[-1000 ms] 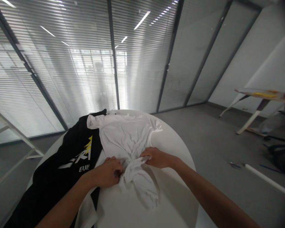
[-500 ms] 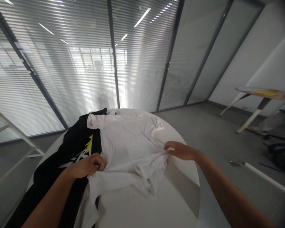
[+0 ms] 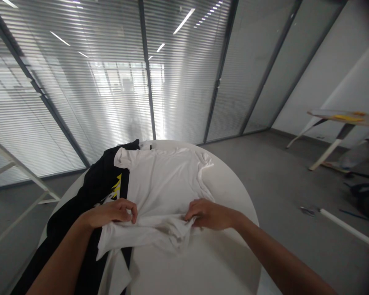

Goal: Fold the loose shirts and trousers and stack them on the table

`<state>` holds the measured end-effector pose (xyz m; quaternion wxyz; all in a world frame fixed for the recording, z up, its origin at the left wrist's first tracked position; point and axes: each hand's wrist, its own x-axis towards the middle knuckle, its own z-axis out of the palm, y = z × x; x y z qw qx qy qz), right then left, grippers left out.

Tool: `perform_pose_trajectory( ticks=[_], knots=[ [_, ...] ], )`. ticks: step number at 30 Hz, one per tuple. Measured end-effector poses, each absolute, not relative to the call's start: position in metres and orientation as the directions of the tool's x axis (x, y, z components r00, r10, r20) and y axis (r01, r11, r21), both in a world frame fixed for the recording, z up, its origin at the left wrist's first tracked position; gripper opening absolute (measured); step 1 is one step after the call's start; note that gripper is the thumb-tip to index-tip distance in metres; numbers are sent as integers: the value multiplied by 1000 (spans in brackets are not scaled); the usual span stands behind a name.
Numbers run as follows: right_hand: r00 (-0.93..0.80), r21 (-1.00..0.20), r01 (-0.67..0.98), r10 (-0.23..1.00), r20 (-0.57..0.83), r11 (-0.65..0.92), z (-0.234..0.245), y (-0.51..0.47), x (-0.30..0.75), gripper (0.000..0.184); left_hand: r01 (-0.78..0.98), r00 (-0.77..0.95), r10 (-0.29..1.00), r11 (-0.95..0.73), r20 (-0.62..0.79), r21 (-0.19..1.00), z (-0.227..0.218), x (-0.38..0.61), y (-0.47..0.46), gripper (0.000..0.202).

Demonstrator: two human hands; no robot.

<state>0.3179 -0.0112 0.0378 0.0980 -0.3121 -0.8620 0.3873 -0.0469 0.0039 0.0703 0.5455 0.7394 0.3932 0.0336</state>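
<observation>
A white T-shirt lies spread on a round white table, its near hem bunched toward me. My left hand pinches the hem at its left side, fingers closed on the cloth. My right hand grips the crumpled hem near the middle, fingers curled into the folds. A black garment with yellow and white print lies under and to the left of the white shirt, draped over the table's left edge.
Glass partition walls with blinds stand behind the table. A white frame leg slants at the left. At the right stand a trestle table, a white tube on the grey floor and dark items.
My right hand has moved left and toward me with the hem, bunching the cloth near the table's middle. My left hand stays on the hem at the left.
</observation>
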Motion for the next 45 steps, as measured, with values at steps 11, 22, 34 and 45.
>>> perform_pose_trajectory(
  ticks=[11,22,34,45],
  knots=[
    [-665,-886,460,641,-383,-53,51,19,436,34,574,688,532,20,-494,819,73,-59,-3,46],
    [-577,-482,673,806,132,561,11,16,323,50,754,426,896,-427,125,500,24,-28,18,37],
    [-507,-233,856,838,-204,461,25,6,353,69,742,522,853,-445,-15,501,24,-27,9,38],
    [-470,-189,871,881,-57,453,33,64,266,58,675,481,870,-293,-104,677,33,-15,8,41]
  ],
)
